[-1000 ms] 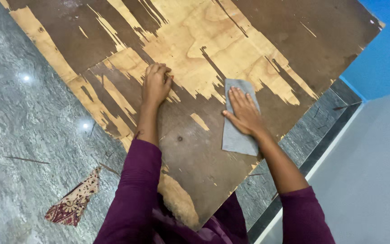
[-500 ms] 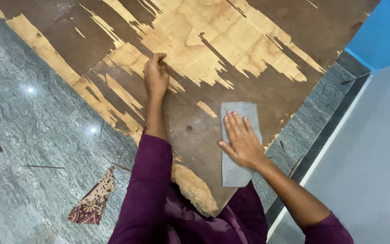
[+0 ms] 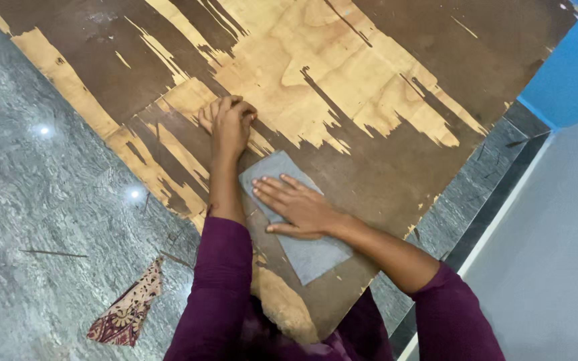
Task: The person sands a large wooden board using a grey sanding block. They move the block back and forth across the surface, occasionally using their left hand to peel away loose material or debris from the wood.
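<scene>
A large plywood board (image 3: 369,80) lies on the floor, its dark brown coating worn away in pale streaks. My right hand (image 3: 296,207) lies flat, fingers spread, pressing a grey rectangular sheet of sandpaper (image 3: 312,254) onto the board's near part. My left hand (image 3: 227,120) rests further up on the board with its fingers curled, on the edge of a pale patch; nothing shows in it. Both arms wear purple sleeves.
The board sits on a grey stone floor (image 3: 48,200). A patterned red and cream scrap of cloth (image 3: 128,311) lies on the floor at the lower left. A blue wall (image 3: 576,67) and a pale grey wall (image 3: 556,267) stand to the right.
My right hand has slid the sandpaper leftward and nearer across the board, turning it at an angle. My left hand has stayed at about the same spot on the board.
</scene>
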